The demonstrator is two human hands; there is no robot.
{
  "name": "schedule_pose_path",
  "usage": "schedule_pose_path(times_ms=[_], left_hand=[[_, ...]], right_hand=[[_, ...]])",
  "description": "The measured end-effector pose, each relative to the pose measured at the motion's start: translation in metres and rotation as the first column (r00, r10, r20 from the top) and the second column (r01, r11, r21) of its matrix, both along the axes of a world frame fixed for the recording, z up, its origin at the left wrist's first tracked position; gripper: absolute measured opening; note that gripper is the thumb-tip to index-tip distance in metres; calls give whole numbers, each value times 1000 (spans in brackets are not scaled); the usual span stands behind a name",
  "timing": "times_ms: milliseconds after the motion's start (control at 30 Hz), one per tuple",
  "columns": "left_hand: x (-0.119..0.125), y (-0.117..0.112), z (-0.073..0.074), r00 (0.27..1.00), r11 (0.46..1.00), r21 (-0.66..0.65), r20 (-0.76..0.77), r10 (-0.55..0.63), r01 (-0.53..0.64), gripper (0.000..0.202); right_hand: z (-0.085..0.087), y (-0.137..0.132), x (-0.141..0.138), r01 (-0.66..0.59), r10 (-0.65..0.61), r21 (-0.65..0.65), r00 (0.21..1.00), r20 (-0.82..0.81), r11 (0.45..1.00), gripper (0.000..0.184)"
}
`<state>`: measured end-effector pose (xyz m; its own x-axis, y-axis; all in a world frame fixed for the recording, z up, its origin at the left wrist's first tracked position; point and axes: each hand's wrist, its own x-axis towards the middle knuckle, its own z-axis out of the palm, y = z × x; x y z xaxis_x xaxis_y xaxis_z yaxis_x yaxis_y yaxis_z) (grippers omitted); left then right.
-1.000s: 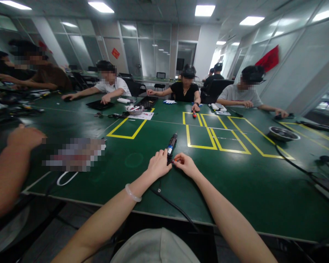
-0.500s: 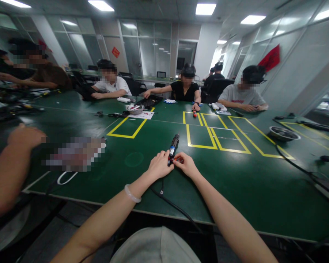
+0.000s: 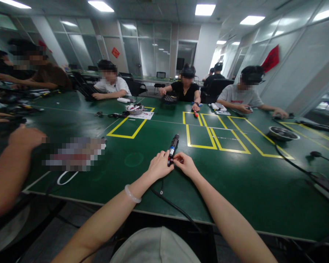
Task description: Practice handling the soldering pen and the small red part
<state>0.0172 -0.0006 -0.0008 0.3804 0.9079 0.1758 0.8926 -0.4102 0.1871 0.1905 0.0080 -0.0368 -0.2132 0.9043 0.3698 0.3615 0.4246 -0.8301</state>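
Observation:
A slim black electric screwdriver (image 3: 175, 142) with a blue band rests on the green table, its narrow tip pointing away from me. My left hand (image 3: 160, 164) is closed around its near part, the fingers hiding much of it. Against the near end, the fingertips of my right hand (image 3: 185, 164) are pinched; something small and red shows between the hands, but I cannot make out its kind. Below my left hand, a black cable (image 3: 175, 206) runs toward the table edge.
Yellow tape rectangles (image 3: 203, 147) mark the table ahead. A metal bowl (image 3: 284, 133) stands at the right, near black cables. Another metal bowl (image 3: 135, 109) sits on paper farther back. A co-worker's arm (image 3: 13, 164) lies close at the left. Several people sit opposite.
My hands have barely moved, both staying at the screwdriver. Across the table, a co-worker has drawn a dark tray in, and the person at the right has stretched an arm out sideways.

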Motion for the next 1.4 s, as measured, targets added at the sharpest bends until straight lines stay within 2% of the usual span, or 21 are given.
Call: schedule_pose_path(times_ms=[200,500,867,1000,1133,1400], left_hand=[[2,-2,2,1000,1000,-3,18,18,-18,54],[11,-2,10,992,995,45,-88,92,-88,49],[9,0,7,991,991,116,-108,76,-63,52],[-4,5,7,986,989,136,-147,73,-53,56],[-26,17,8,975,982,166,-188,119,-88,55],[-96,51,8,926,949,142,-217,307,-281,57]], right_hand=[[1,0,-1,14,-14,3,1000,2,1000,12],[4,-1,1,35,-34,-33,999,16,999,20],[0,1,2,14,-16,-45,999,-40,999,17],[-2,2,4,12,-13,-54,999,-29,998,17],[-1,1,4,12,-11,-52,1000,9,999,16],[0,0,4,13,-10,-58,998,57,998,16]])
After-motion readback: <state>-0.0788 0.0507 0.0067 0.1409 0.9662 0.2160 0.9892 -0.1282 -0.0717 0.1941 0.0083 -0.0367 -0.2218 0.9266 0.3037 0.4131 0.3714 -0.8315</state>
